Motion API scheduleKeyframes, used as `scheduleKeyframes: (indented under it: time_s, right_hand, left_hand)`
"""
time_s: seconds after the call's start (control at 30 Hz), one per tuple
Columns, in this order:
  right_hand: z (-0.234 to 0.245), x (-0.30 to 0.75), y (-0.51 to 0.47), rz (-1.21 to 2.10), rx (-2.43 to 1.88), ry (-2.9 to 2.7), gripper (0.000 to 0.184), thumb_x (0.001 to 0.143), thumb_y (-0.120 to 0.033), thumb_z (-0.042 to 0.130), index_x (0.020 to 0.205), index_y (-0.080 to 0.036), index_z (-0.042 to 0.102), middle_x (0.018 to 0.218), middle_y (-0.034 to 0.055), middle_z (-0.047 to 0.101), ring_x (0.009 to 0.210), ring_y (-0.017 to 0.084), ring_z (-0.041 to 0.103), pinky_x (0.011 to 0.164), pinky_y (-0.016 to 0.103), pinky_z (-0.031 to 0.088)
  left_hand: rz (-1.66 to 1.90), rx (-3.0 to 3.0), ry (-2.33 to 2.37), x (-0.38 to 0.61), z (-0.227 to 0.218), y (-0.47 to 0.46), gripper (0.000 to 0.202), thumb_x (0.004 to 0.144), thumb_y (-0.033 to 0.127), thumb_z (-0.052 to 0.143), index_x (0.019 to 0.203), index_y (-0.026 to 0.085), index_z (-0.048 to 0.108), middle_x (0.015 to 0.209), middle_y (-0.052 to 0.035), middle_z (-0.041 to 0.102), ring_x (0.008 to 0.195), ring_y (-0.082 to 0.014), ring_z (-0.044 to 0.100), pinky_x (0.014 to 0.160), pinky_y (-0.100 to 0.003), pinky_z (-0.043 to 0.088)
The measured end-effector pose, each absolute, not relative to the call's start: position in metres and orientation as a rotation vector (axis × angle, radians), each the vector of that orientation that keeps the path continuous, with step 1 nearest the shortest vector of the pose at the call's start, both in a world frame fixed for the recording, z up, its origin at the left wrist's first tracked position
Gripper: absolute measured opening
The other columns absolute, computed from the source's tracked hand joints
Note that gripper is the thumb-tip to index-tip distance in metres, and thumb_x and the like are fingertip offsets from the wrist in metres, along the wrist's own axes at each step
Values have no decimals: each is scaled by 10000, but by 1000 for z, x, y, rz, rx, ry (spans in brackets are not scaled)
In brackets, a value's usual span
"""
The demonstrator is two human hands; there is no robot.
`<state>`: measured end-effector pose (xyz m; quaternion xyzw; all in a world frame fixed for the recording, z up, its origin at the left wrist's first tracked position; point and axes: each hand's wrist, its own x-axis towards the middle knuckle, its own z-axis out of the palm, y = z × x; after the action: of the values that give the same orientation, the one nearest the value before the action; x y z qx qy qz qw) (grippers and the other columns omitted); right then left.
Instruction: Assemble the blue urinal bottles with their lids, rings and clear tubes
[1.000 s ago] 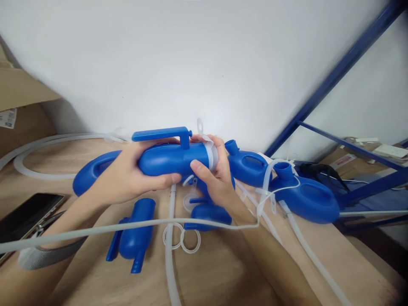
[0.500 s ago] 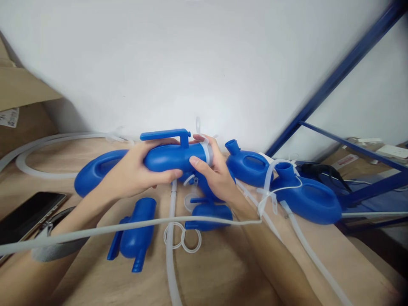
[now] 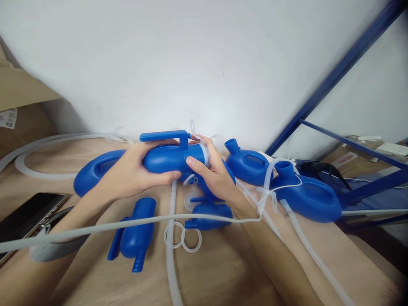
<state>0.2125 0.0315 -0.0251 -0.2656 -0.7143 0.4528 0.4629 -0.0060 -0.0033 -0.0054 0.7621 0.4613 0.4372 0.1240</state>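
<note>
A blue plastic cup with a handle (image 3: 164, 158) lies on its side in the air between my two hands. My left hand (image 3: 135, 174) is closed around its rounded left end, thumb along the underside. At the mouth, my right hand (image 3: 215, 170) grips the cup together with a translucent soft lid (image 3: 205, 154) fitted over the rim; the lid's tab sticks up. Just below are a similar blue cup with a ribbed spout (image 3: 137, 238), another blue cup (image 3: 212, 216) and two white rings (image 3: 191, 241). Part of a blue bottle is hidden behind my right hand.
Blue handled bottles lie at left (image 3: 95, 170) and right (image 3: 248, 165), with another bottle (image 3: 310, 197) nearer. Clear hoses (image 3: 172, 255) and a pale cable (image 3: 127, 223) cross the wooden table. A phone (image 3: 28, 216), cardboard box (image 3: 25, 97) and blue metal frame (image 3: 338, 76) flank it.
The right hand and the lid's tab have shifted slightly left at the cup's mouth. The left hand keeps its hold, and the items on the table stay put.
</note>
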Motion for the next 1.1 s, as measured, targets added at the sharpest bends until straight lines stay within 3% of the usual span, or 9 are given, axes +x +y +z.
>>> scheduleKeyframes:
  time_s: [0.37, 0.6, 0.83, 1.1]
  right_hand:
    - [-28, 211, 32, 1044, -697, -1758, 585, 973, -507, 674, 1474, -259, 502, 1435, 69, 632, 1330, 261, 619, 1188, 436, 494]
    - [-30, 213, 34, 1012, -730, -1778, 603, 960, -543, 692, 1475, -281, 518, 1500, 59, 610, 1386, 274, 588, 1222, 467, 473]
    - [-27, 212, 33, 1046, -721, -1762, 646, 934, -535, 721, 1483, -262, 516, 1428, 68, 644, 1315, 276, 629, 1177, 459, 520]
    - [-28, 212, 32, 1082, -749, -1736, 661, 914, -629, 729, 1465, -310, 550, 1429, 48, 650, 1344, 317, 606, 1168, 502, 535]
  left_hand:
    - [1308, 2320, 1286, -7, -7, -3, 638, 817, 532, 834, 1326, 162, 730, 1317, -86, 784, 1193, -289, 753, 1042, -385, 610]
    - [1340, 2385, 1246, -6, -8, -3, 609, 821, 485, 832, 1337, 180, 727, 1316, -79, 781, 1193, -290, 751, 1063, -387, 599]
    - [1354, 2444, 1189, -5, -7, -5, 561, 843, 450, 820, 1350, 230, 723, 1325, -31, 782, 1177, -258, 755, 1039, -352, 598]
    - [1316, 2531, 1223, -5, -4, -10, 600, 849, 389, 813, 1411, 224, 686, 1340, -50, 774, 1178, -285, 741, 1054, -389, 566]
